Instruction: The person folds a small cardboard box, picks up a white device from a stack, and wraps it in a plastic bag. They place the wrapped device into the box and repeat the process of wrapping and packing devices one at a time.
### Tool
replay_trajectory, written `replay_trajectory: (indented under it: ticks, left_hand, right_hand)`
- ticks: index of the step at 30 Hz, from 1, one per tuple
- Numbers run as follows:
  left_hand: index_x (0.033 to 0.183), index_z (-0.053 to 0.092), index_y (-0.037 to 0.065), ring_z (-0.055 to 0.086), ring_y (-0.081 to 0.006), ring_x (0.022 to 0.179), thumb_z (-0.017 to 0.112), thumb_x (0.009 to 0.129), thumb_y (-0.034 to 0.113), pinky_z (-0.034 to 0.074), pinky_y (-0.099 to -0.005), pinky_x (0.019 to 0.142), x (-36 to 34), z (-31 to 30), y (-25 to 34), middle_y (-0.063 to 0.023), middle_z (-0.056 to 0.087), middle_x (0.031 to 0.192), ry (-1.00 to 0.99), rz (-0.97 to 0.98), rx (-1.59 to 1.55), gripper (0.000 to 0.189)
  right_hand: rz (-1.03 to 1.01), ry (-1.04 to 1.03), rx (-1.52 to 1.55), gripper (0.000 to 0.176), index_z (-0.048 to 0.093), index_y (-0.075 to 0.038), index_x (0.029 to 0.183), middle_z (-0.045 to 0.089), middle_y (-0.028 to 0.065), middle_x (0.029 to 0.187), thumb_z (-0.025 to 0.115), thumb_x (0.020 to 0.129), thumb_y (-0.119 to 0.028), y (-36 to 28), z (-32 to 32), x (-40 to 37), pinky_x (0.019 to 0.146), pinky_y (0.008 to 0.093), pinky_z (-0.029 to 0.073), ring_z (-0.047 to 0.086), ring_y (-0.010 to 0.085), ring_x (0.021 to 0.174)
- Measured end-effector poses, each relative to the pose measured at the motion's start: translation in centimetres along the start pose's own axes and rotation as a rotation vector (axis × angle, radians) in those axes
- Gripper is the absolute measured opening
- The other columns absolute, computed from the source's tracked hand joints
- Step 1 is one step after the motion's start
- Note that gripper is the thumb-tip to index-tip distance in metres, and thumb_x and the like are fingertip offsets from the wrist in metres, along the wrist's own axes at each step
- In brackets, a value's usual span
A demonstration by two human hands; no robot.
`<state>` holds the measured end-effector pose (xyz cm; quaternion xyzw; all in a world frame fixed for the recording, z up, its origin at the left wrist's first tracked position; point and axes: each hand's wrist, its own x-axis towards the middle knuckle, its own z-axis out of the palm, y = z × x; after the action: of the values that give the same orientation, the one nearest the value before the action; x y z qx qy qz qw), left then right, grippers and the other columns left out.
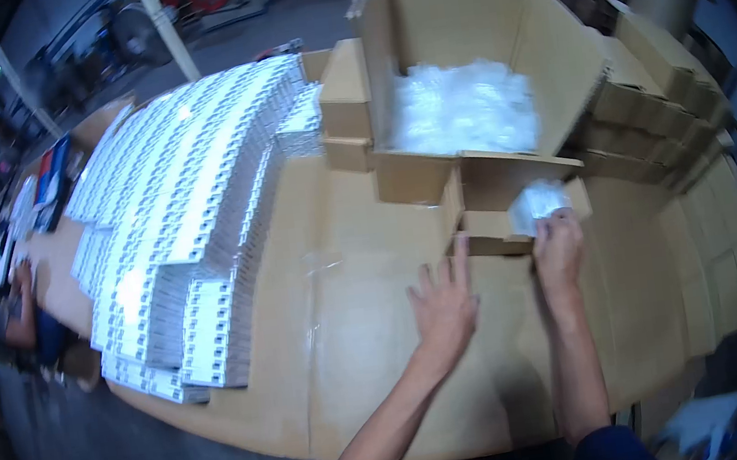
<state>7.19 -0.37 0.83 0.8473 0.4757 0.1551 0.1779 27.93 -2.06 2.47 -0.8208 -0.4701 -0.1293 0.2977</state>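
- We're holding a clear packet point(533, 204) in our R hand point(558, 239), fingertips pinching its near side; it's sitting at the R end of a small carton point(500, 179), above or partly inside the rim, can't tell which (blurry).
- Our L hand point(447, 306) is holding nothing, fingers fanned wide; its index tip is pointing at the carton's near L corner, touching or just short, can't tell.
- Key relation: the carton is lying beyond both hands, toward the worktop's point(371, 322) far edge, long axis running approx. L–R. The packet is lying straight beyond our R fingers, so R is nearer, w/ L off to its left. Packet's own long axis: can't tell.
- Just behind the small carton, a big carton point(461, 12) is standing w/ its top uncovered, holding clear bags point(464, 108).
- White boxes point(196, 177) are sitting in a big stack along the worktop's L edge; stacked cardboard point(641, 127) is lining the R side.
- Past the far L corner, another person point(7, 320) is working near the edge.
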Motion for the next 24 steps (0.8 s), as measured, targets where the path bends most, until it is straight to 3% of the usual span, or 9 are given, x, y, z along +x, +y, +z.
replay_trajectory:
  ticks: [4, 5, 8, 11, 12, 13, 15, 17, 24]
  left_hand:
    - [0.166, 0.018, 0.011, 0.047, -0.0447, 0.132, 0.078, 0.087, 0.023, 0.041, -0.0572, 0.109, -2.9, -1.2, -3.2, -0.021, 0.051, 0.142, 0.188, 0.076, -0.136, 0.099]
    - [0.165, 0.021, 0.011, 0.046, -0.0441, 0.133, 0.078, 0.087, 0.022, 0.04, -0.0553, 0.111, -4.3, -2.2, -3.5, -0.0215, 0.051, 0.143, 0.239, 0.073, -0.191, 0.097]
    - [0.155, 0.04, 0.006, 0.05, -0.0418, 0.134, 0.078, 0.085, 0.013, 0.041, -0.0504, 0.114, -7.5, -6.3, -6.4, -0.0228, 0.052, 0.142, 0.468, 0.009, -0.29, 0.079]
    - [0.146, 0.049, 0.003, 0.053, -0.042, 0.132, 0.077, 0.084, 0.007, 0.043, -0.0483, 0.113, -10.0, -9.3, -10.4, -0.022, 0.055, 0.139, 0.699, -0.112, -0.253, 0.068]
    - [0.143, 0.052, 0.003, 0.053, -0.0422, 0.132, 0.076, 0.083, 0.004, 0.043, -0.0478, 0.113, -10.3, -11.0, -12.1, -0.0214, 0.056, 0.138, 0.761, -0.14, -0.212, 0.065]
    - [0.142, 0.052, 0.003, 0.053, -0.0417, 0.133, 0.076, 0.083, 0.002, 0.044, -0.0481, 0.113, -10.5, -12.6, -13.6, -0.0212, 0.056, 0.138, 0.778, -0.167, -0.151, 0.064]
    - [0.142, 0.053, 0.003, 0.052, -0.041, 0.134, 0.075, 0.083, 0.0, 0.043, -0.0485, 0.113, -9.8, -15.0, -16.3, -0.0203, 0.057, 0.138, 0.823, -0.192, -0.049, 0.063]
    - [0.143, 0.052, 0.004, 0.051, -0.0407, 0.135, 0.074, 0.084, 0.0, 0.043, -0.049, 0.114, -8.9, -17.1, -18.9, -0.0192, 0.057, 0.139, 0.86, -0.194, 0.053, 0.063]
    - [0.145, 0.053, 0.008, 0.051, -0.0412, 0.134, 0.074, 0.085, 0.003, 0.04, -0.0502, 0.114, -7.5, -19.8, -21.7, -0.0143, 0.059, 0.142, 0.775, -0.226, 0.202, 0.064]
  right_hand:
    - [-0.047, 0.053, 0.063, 0.026, 0.076, 0.006, 0.108, 0.055, 0.0238, 0.14, 0.063, 0.099, -0.015, 1.3, 0.5, -0.9, 0.108, 0.0458, 0.044, 0.055, 0.0416, 0.126]
    - [-0.028, -0.03, -0.007, 0.034, 0.07, 0.003, 0.126, 0.051, 0.0248, 0.144, 0.06, 0.101, -0.018, 1.6, -0.1, -1.4, 0.113, 0.0489, 0.04, 0.05, 0.0426, 0.133]
    - [-0.148, 0.231, -0.131, 0.046, 0.058, 0.0, 0.141, 0.05, 0.0257, 0.145, 0.061, 0.098, -0.015, -0.3, 0.6, -3.3, 0.117, 0.053, 0.034, 0.046, 0.0442, 0.138]
    - [-0.3, 0.189, 0.173, 0.054, 0.05, -0.002, 0.145, 0.05, 0.0254, 0.147, 0.064, 0.094, -0.011, -6.8, -0.8, -3.2, 0.118, 0.0555, 0.031, 0.043, 0.0448, 0.141]
    - [-0.387, 0.068, 0.328, 0.053, 0.052, -0.001, 0.142, 0.05, 0.0246, 0.148, 0.065, 0.091, -0.009, -9.5, -0.7, -3.2, 0.119, 0.0546, 0.031, 0.044, 0.0439, 0.14]
    - [-0.476, -0.052, 0.477, 0.051, 0.054, -0.001, 0.138, 0.05, 0.0239, 0.148, 0.066, 0.089, -0.006, -12.8, -0.6, -3.0, 0.119, 0.0536, 0.031, 0.044, 0.043, 0.14]
    - [-0.714, -0.289, 0.478, 0.05, 0.055, -0.002, 0.137, 0.05, 0.0215, 0.149, 0.065, 0.088, -0.004, -19.5, -1.2, -2.8, 0.119, 0.0526, 0.033, 0.045, 0.0415, 0.139]
    - [-0.902, -0.384, 0.534, 0.054, 0.053, -0.004, 0.14, 0.048, 0.0169, 0.153, 0.065, 0.088, -0.004, -24.9, 0.3, -2.8, 0.117, 0.0521, 0.035, 0.045, 0.0402, 0.139]
    - [-1.098, -0.423, 0.48, 0.066, 0.047, -0.009, 0.148, 0.043, 0.0095, 0.16, 0.067, 0.086, -0.004, -34.4, 6.7, -2.5, 0.111, 0.0537, 0.041, 0.042, 0.0401, 0.141]
